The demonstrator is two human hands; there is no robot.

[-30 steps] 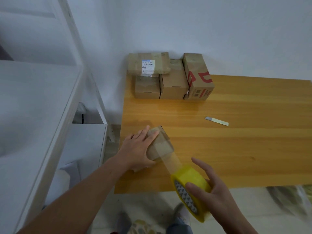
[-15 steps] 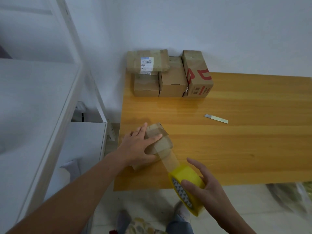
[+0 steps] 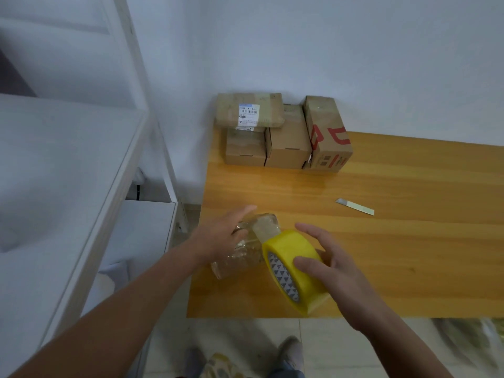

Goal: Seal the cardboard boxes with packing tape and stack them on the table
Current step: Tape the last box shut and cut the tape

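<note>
A small cardboard box (image 3: 245, 251), shiny with clear tape, lies near the front left corner of the wooden table (image 3: 381, 241). My left hand (image 3: 221, 236) presses on its left top. My right hand (image 3: 327, 266) grips a yellow roll of packing tape (image 3: 294, 268) right beside the box, with a short strip of tape running from the roll onto the box's top. Several cardboard boxes (image 3: 286, 137) stand at the table's back left corner against the wall, one flat box with a white label lying on top of another.
A small blade (image 3: 354, 206) lies on the table right of centre. White shelving (image 3: 81, 186) stands left of the table. The table's front edge runs just below my right hand, with my feet (image 3: 289, 353) on the tiled floor beneath.
My right hand has brought the tape roll up from below the table edge to right beside the box, so the stretched strip is much shorter. My left hand has shifted on the box.
</note>
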